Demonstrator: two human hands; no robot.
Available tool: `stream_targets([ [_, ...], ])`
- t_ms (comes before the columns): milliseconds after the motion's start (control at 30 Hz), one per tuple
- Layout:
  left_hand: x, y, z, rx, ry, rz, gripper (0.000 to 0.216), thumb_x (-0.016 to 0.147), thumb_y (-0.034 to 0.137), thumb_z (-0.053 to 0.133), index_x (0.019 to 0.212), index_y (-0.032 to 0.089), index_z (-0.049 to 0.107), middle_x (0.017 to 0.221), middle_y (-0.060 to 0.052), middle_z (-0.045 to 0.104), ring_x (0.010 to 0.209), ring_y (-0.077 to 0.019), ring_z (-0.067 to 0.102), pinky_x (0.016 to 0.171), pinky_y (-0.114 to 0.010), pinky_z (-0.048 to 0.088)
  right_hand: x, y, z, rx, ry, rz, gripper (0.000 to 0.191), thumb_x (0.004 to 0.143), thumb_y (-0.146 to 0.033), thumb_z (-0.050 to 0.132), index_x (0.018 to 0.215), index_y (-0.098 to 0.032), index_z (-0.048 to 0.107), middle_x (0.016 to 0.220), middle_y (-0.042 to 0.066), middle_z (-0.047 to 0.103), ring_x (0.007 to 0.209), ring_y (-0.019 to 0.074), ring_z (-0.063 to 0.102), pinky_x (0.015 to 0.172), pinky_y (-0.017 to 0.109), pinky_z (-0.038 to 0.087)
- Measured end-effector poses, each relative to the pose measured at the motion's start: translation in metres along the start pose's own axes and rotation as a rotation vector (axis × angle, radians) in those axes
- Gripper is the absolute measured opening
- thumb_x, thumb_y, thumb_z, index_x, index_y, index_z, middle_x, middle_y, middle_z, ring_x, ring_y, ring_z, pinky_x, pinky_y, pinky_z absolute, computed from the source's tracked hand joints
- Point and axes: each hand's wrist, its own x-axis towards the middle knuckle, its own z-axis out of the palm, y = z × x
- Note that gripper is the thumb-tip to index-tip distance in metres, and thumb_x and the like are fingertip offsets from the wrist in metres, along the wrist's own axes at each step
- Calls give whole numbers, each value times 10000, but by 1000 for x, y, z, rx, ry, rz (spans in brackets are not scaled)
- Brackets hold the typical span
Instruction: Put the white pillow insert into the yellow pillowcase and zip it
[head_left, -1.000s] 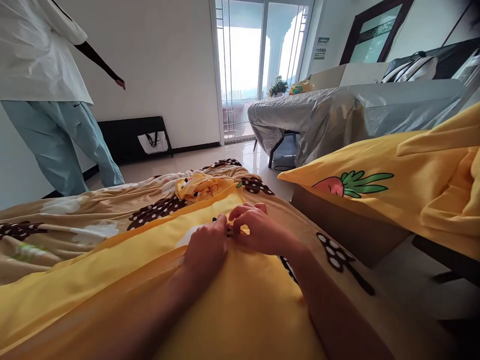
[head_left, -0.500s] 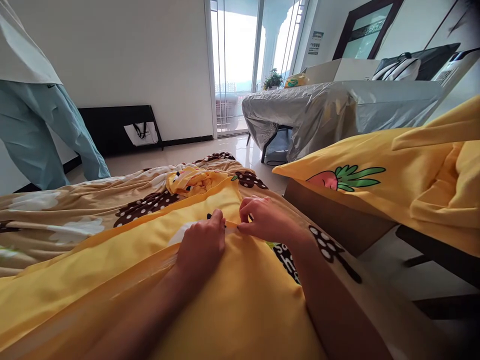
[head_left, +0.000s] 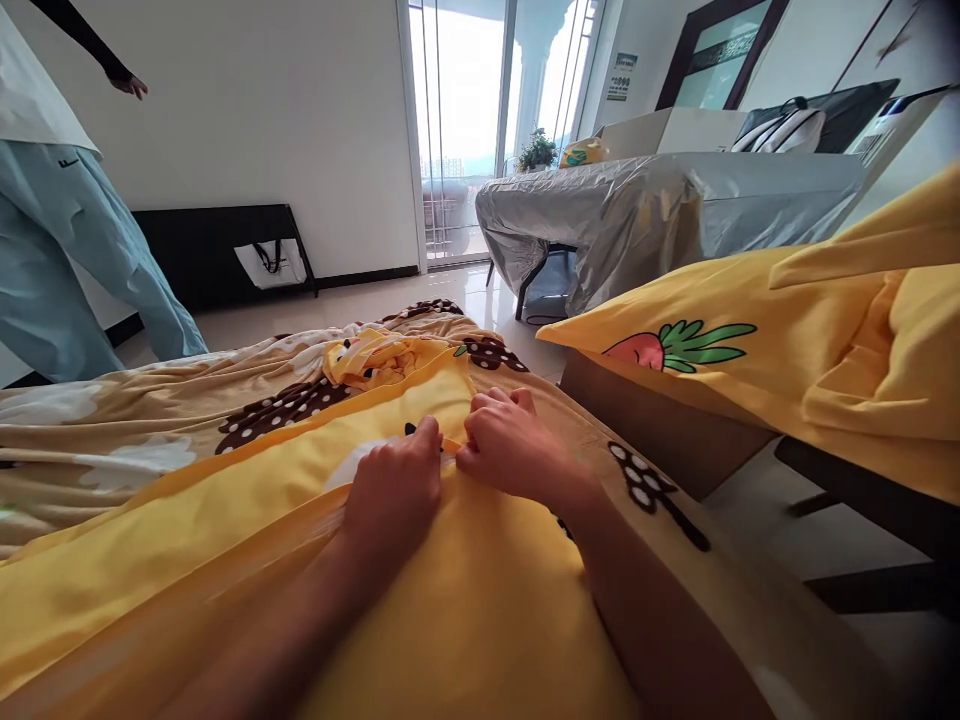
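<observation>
A yellow fabric cover point(head_left: 480, 600) lies across the patterned blanket point(head_left: 142, 400), with an opening edge running back from the lower left. My left hand point(head_left: 396, 470) is closed on a fold at this edge, thumb and fingers pressed together. Close by on its right, my right hand point(head_left: 514, 445) grips the same edge with curled fingers. The short stretch of edge between the hands is raised. My fingers hide exactly what they pinch. Beyond them sits a bunched yellow printed cloth point(head_left: 379, 358).
On the right, yellow cloth with a radish print point(head_left: 675, 345) drapes over a brown box point(head_left: 637, 410). A plastic-covered table point(head_left: 622, 190) stands behind. At left are a person in blue trousers point(head_left: 97, 230) and a black panel point(head_left: 195, 250) with a white bag point(head_left: 271, 265).
My right fingers have curled tighter around the edge, close to my left hand. The person's arm and hand have come into view at upper left. The view has shifted slightly.
</observation>
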Motion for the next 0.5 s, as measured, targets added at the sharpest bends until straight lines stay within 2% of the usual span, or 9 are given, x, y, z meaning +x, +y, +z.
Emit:
stream_targets([
  [100,0,-1,1,-2,1,6,179,940,243,304,861,234,465,695,-11,624,671,-226,619,548,-298,228,1,-1,1,-12,-27,-8,216,784,-238,482,686,-153,654,904,94,637,960,212,500,833,378,286],
  [300,-2,0,3,-6,4,33,188,941,247,300,864,229,470,713,-13,631,673,-220,611,557,-306,236,1,-5,6,-42,22,107,237,796,-309,509,795,-143,678,935,140,641,992,265,506,849,418,306],
  [433,-1,0,-8,-34,-49,110,235,948,274,290,812,226,476,747,-11,620,699,-204,591,578,-303,285,3,1,6,15,51,67,194,780,-273,537,664,-152,634,891,119,645,959,247,521,849,404,298],
  [500,-8,-13,-20,-64,-107,194,252,948,319,309,805,224,493,811,-15,615,763,-189,582,633,-294,348,3,6,2,117,55,24,191,775,-229,538,606,-163,597,852,69,646,910,202,536,843,370,296],
])
